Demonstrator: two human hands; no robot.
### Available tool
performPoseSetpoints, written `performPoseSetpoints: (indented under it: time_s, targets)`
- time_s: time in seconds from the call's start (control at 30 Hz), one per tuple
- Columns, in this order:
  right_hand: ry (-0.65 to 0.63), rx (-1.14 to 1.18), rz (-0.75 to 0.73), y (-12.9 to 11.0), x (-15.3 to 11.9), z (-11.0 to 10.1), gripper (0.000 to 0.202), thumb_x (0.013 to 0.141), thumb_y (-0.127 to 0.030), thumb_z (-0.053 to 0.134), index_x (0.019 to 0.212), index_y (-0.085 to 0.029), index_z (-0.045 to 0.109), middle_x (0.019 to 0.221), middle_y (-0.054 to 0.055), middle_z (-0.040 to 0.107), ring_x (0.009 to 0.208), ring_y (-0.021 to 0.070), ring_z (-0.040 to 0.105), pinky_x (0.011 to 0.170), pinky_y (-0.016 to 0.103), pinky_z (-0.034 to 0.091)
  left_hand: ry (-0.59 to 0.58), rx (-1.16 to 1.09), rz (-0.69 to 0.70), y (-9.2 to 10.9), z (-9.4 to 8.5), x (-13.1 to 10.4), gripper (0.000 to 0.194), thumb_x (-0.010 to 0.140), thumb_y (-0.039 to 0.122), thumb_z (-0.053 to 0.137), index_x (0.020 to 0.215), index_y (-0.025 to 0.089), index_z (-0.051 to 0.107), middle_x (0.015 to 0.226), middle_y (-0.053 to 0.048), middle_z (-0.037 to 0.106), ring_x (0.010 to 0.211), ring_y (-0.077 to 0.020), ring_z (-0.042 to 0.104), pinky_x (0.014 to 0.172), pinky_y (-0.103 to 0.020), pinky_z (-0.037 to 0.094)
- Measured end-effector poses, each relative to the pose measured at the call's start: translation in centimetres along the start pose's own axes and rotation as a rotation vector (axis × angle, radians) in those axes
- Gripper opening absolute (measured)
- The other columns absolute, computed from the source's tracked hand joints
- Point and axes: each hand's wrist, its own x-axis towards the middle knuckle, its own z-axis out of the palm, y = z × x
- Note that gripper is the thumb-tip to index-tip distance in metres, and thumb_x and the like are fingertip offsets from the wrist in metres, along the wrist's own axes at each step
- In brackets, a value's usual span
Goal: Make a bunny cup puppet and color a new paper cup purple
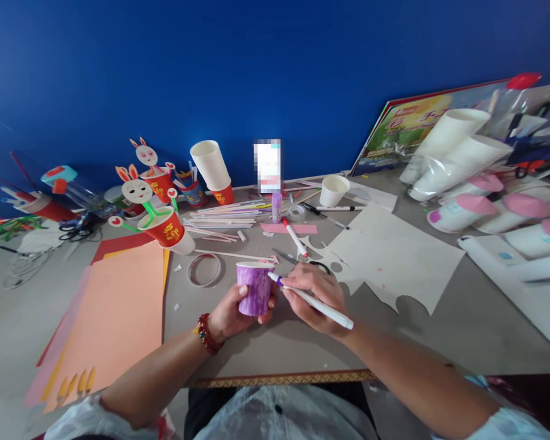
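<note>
Purple cup (255,296) first: where is it held, and what is put at risk around it?

In front of the body, over the table (275,354), between the two hands. From the left: the peach paper (128,299) lies apart, but it could be stained if inky fingers were laid on it.

And by the left hand (229,315)?

The cup is grasped there, with the thumb across its wall and fingertips showing at its right edge. If it is squeezed too hard, the wall could be dented; if the colour is wet, which cannot be told, it could be smeared.

Is the cup evenly coloured?

No, paler streaks are shown; a patchy finish could be left by skipped strokes.

And by the right hand (318,296)?

A white marker (327,313) is grasped like a pen, its tip set at the cup's upper right side; whether contact is made cannot be told. By a slip, the pale rim could be marked.

Beyond it?

The scissors (285,256), partly hidden by that hand, could be knocked if it were pushed forward. The white sheet (394,256) could be streaked by a stray tip.
</note>
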Motion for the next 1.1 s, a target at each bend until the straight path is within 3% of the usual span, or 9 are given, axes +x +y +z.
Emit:
performPoseSetpoints:
  time_s: [0.2,0.33,0.5,0.67,0.93,1.1]
  targets:
    - [-0.029,0.019,-0.016,0.0,0.0,0.0,0.027,0.085,-0.005,0.062,0.105,-0.022,0.066,0.075,0.001,0.068,0.064,0.0164,0.061,0.062,0.031,0.054,-0.001,0.030,0.006,-0.4,-0.5,0.0,0.053,0.078,0.053,0.075,0.108,0.010,0.068,0.082,-0.011,0.070,0.058,-0.0147,0.060,0.050,-0.023,0.043]
    - [0.020,-0.036,0.011,0.0,0.1,0.0,0.024,0.086,-0.006,0.062,0.103,-0.022,0.066,0.073,0.001,0.066,0.065,0.0169,0.061,0.061,0.031,0.053,0.000,0.005,0.022,-0.3,-0.3,0.1,0.052,0.079,0.051,0.075,0.111,0.010,0.068,0.083,-0.010,0.070,0.061,-0.0149,0.060,0.050,-0.023,0.043]
    - [-0.037,0.009,-0.004,-0.2,0.1,-0.1,0.024,0.087,-0.006,0.061,0.103,-0.023,0.065,0.072,0.000,0.067,0.064,0.0161,0.061,0.061,0.031,0.054,-0.035,-0.018,0.014,-0.2,-0.2,0.1,0.051,0.080,0.051,0.074,0.110,0.011,0.070,0.082,-0.009,0.069,0.057,-0.0128,0.058,0.051,-0.023,0.044]
    - [0.044,-0.109,0.060,-0.1,0.1,-0.3,0.021,0.088,-0.006,0.060,0.100,-0.023,0.065,0.078,0.002,0.068,0.069,0.0167,0.064,0.065,0.031,0.055,0.018,-0.071,0.020,0.4,0.5,0.1,0.053,0.073,0.048,0.080,0.109,0.010,0.071,0.096,-0.011,0.066,0.073,-0.0151,0.058,0.047,-0.019,0.042]
    - [0.018,-0.077,0.045,-0.1,0.1,-0.2,0.021,0.089,-0.006,0.061,0.103,-0.022,0.065,0.078,0.002,0.068,0.070,0.0162,0.063,0.066,0.030,0.055,0.058,-0.068,0.060,0.4,0.5,0.2,0.055,0.074,0.044,0.080,0.119,0.015,0.067,0.100,-0.012,0.067,0.078,-0.0186,0.063,0.050,-0.021,0.046]
    - [0.018,-0.101,0.064,0.1,-0.1,-0.2,0.020,0.091,-0.009,0.060,0.103,-0.023,0.065,0.083,0.003,0.072,0.075,0.0176,0.067,0.072,0.033,0.057,0.066,-0.101,0.023,0.6,0.6,0.3,0.048,0.078,0.042,0.078,0.114,0.012,0.069,0.097,-0.013,0.070,0.077,-0.0185,0.064,0.050,-0.020,0.046]
